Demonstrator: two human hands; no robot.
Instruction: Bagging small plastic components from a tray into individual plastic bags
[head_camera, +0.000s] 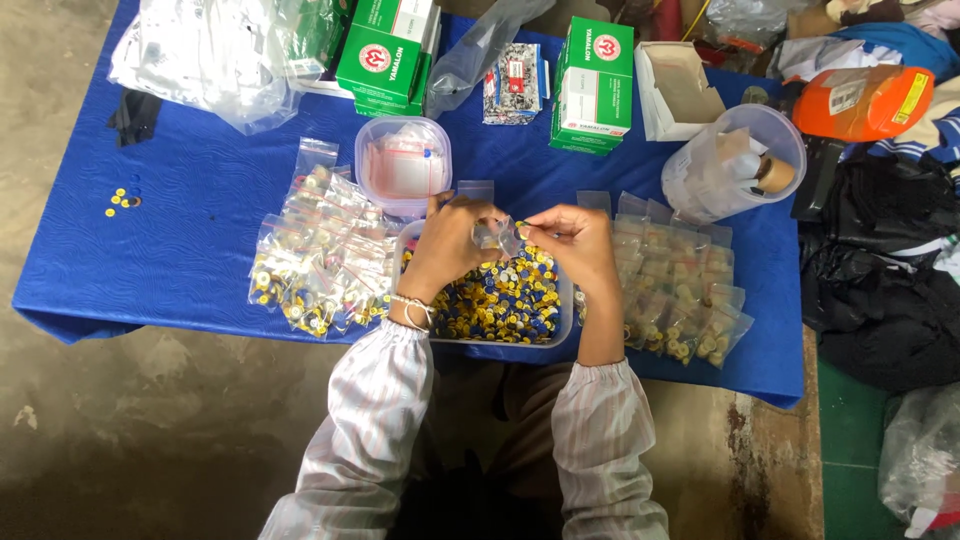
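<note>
1. A small clear bag (497, 235) is being held between the left hand (445, 245) and the right hand (575, 240), just above the tub (566, 318) of yellow and blue caps (500, 300) on the tabletop (190, 220).
2. Both grips are being pinched onto the bag's top edge.
3. The bag is judged light, limp and slippery; it is best taken at the mouth corners.
4. Filled bags (320, 265) are lying beside the tub.
</note>
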